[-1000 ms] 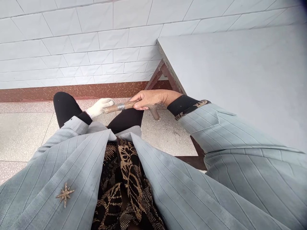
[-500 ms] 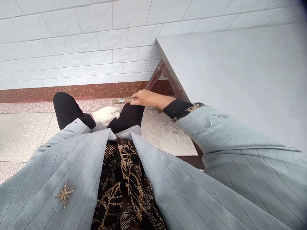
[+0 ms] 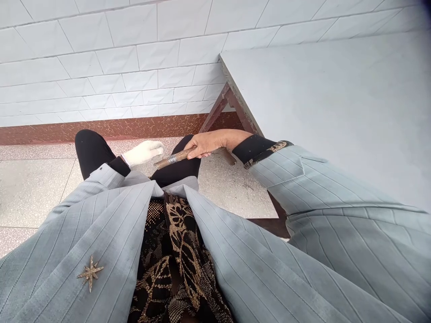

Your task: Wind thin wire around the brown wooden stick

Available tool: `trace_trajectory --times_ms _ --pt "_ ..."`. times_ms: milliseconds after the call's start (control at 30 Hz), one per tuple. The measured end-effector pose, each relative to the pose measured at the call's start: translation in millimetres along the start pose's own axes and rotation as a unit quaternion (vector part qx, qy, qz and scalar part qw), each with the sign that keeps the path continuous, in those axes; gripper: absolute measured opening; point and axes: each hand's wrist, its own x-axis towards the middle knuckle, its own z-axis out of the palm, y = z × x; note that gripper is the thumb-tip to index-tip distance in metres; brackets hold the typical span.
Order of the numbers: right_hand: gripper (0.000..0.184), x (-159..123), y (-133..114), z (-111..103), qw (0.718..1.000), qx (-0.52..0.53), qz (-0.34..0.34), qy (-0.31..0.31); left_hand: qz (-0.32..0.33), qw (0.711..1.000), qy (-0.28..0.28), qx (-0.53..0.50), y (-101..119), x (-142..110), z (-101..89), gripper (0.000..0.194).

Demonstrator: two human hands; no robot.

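A white knitted glove covers my left hand [image 3: 143, 152], which hovers between my knees with its fingers curled closed. Whatever those fingers hold, if anything, is hidden. My bare right hand [image 3: 205, 144] grips a brown wooden stick [image 3: 183, 155] with a silvery band wound near one end. That banded end points left and tilts downward, close below the gloved fingertips but apart from them. Under my right wrist a rounded brown end [image 3: 230, 158] shows; I cannot tell whether it belongs to the stick.
On the right stands a pale-topped table [image 3: 319, 98] with reddish-brown legs [image 3: 217, 107]. White wall tiles [image 3: 131, 27] rise ahead above a brown skirting [image 3: 134, 128]. My black-clad knees [image 3: 92, 150] are over the speckled floor [image 3: 33, 184].
The stick's banded end has dropped from near level to a downward slant as my right hand turned. My gloved left hand has risen slightly and shifted left.
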Motion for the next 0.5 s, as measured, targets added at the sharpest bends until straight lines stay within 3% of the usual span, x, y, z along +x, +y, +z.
trace_trajectory --times_ms 167,233,333,500 --pt "0.023 -12.4 -11.5 -0.6 0.998 0.035 -0.027 -0.033 0.017 0.997 -0.002 -0.074 1.0 0.2 -1.4 0.027" --pt "0.024 -17.4 -14.3 -1.4 0.997 0.054 -0.053 -0.019 0.016 0.994 0.012 -0.106 0.0 0.5 1.8 0.027" --pt "0.030 -22.2 -18.1 -1.6 0.988 0.105 -0.100 0.062 0.008 0.992 0.033 -0.120 -4.7 0.4 10.9 0.028" --pt "0.035 -15.8 -22.5 0.8 0.931 0.247 -0.134 0.232 0.009 0.999 -0.038 -0.013 -7.9 -2.3 23.1 0.027"
